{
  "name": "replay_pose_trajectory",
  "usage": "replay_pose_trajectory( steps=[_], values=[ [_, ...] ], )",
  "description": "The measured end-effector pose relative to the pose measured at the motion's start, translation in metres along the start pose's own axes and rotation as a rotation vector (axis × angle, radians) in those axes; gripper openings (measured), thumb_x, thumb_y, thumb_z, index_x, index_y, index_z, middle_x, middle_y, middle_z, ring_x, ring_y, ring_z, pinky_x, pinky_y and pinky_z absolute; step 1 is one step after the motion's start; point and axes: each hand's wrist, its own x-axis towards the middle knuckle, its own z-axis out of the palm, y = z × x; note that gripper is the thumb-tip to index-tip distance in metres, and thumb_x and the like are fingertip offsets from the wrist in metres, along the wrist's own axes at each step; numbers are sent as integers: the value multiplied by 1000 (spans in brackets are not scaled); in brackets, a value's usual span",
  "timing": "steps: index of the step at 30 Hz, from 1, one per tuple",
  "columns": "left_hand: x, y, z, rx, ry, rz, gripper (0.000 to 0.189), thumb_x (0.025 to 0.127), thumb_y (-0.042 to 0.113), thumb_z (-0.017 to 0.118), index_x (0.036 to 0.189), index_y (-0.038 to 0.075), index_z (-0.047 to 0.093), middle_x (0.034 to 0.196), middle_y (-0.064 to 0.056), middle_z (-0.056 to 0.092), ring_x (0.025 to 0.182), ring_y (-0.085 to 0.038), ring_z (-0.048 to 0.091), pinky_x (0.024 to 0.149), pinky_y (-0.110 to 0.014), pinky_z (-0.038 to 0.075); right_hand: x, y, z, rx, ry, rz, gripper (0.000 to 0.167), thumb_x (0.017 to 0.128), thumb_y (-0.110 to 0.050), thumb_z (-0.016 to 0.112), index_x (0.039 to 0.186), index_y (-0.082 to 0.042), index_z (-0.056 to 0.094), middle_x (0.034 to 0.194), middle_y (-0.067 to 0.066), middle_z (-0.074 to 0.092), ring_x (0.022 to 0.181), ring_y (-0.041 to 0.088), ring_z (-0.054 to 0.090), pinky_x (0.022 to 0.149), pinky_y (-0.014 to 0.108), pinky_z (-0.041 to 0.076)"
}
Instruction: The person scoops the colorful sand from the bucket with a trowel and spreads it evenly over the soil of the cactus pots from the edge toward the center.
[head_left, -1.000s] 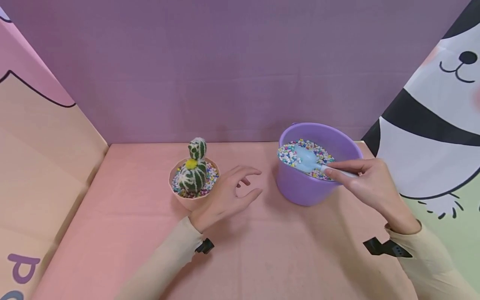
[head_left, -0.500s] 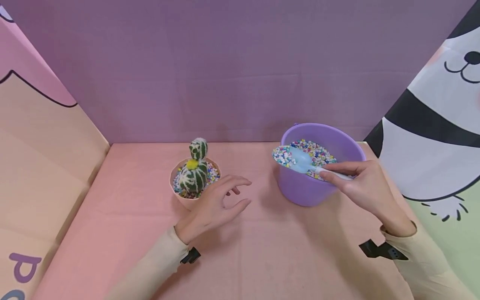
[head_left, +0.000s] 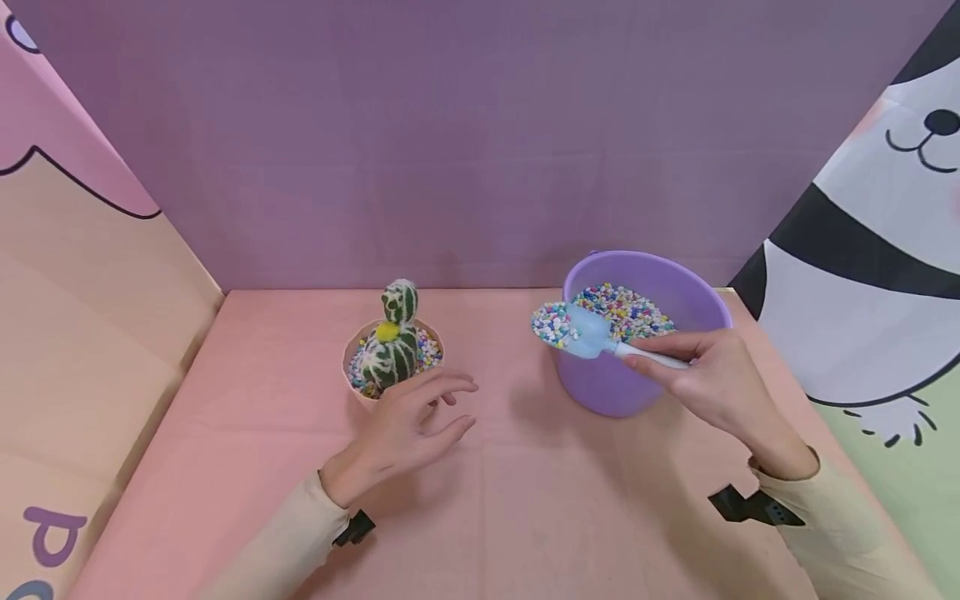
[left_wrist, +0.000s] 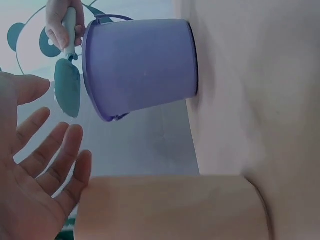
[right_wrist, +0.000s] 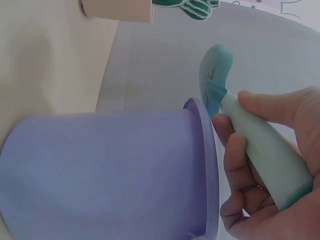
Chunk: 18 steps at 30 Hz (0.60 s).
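My right hand (head_left: pixel 716 383) grips the white handle of a light blue scoop (head_left: pixel 590 332). Its blade is heaped with small multicoloured pebbles (head_left: pixel 552 323) and hangs over the near left rim of a purple bucket (head_left: pixel 611 387), which holds more of the same pebbles. My left hand (head_left: pixel 397 433) has relaxed, spread fingers and holds nothing. It is just in front of a pale peach pot (head_left: pixel 351 354) with a green cactus (head_left: pixel 390 358) bearing a yellow flower. In the left wrist view the fingers (left_wrist: pixel 75 172) lie close by the pot's rim; whether they touch it I cannot tell.
Pot and bucket stand apart on a pink cloth-covered table (head_left: pixel 480 517). Behind rises a purple backdrop (head_left: pixel 465 150). A panel printed with a panda (head_left: pixel 862 308) closes the right side, and a beige and pink panel (head_left: pixel 82 333) the left.
My right hand has carried the loaded scoop leftward and toward me, from over the bucket past its rim. The left hand has drawn back left and nearer to me.
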Motion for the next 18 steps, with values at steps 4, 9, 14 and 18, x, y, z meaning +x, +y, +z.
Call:
replay_pose_trajectory(
  steps=[4, 9, 14, 18],
  values=[
    [-9, -5, -6, -11, 16, 37, 33, 90, 15, 84, 122, 18, 75, 127, 3, 74, 94, -6, 69, 83, -31, 61, -2, -2, 5, 17, -1, -6, 19, 87, -20, 90, 105, -14, 87, 96, 7, 83, 80, -11, 66, 67, 10, 52],
    [-20, -15, -20, -41, 18, 94, 31, 89, 11, 85, 118, 20, 76, 115, 6, 76, 96, -9, 70, 83, -29, 61, -3, -7, 8, 43, -17, -8, 18, 87, -21, 90, 104, -16, 87, 94, 2, 83, 78, -7, 66, 65, 13, 51],
    [-32, -26, -37, -52, 13, 113, 30, 84, 7, 87, 110, 19, 78, 104, 3, 78, 91, -14, 72, 79, -23, 58, -3, -14, 9, 54, -37, 9, 17, 88, -26, 90, 103, -19, 87, 93, -4, 83, 83, -6, 69, 67, 15, 53],
    [-42, -36, -49, -45, 23, 118, 28, 80, 4, 87, 101, 21, 78, 95, 6, 77, 84, -14, 71, 75, -23, 55, -2, -18, 12, 53, -60, 11, 17, 88, -30, 89, 103, -21, 87, 94, -6, 84, 90, -9, 70, 73, 13, 54]
  ],
)
